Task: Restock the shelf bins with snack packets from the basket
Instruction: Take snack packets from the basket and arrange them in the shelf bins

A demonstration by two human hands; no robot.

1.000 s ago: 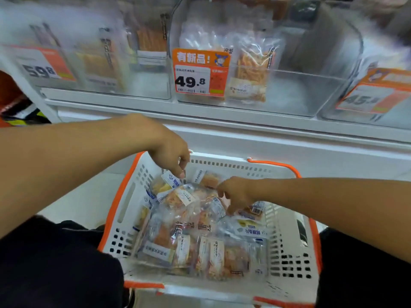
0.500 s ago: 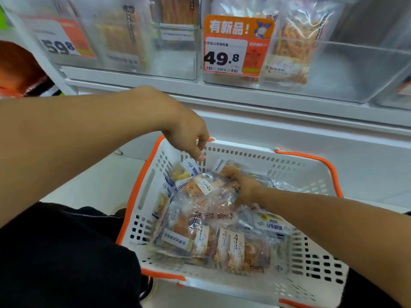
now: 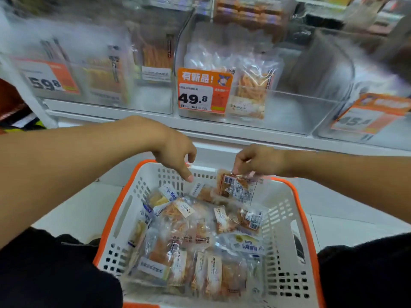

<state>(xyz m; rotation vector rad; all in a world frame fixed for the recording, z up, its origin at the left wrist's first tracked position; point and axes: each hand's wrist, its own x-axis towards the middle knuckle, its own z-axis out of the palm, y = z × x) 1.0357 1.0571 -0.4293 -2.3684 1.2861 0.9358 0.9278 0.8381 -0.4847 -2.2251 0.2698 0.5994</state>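
The right hand (image 3: pixel 255 162) pinches a packet (image 3: pixel 236 188) by its top edge; it could slip. The left hand (image 3: pixel 175 152) hangs loosely curled, empty, over the basket (image 3: pixel 287 218) at 11 o'clock.

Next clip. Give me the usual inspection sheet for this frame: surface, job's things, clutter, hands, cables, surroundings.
Surface: white shelf ledge under the clear bins; pale floor below.
Job's things: white basket with orange rim, still holding many snack packets; one packet lifted at its far edge; middle bin holds a few packets behind the 49.8 price tag.
Clutter: nothing seen.
Hands: right hand pinches the lifted packet by its top; left hand hovers over the basket, fingers loosely curled, holding nothing.
Cables: nothing seen.
Surroundings: neighbouring bins with 59.8 tag and a blurred tag on the right; upper shelves too blurred to read.
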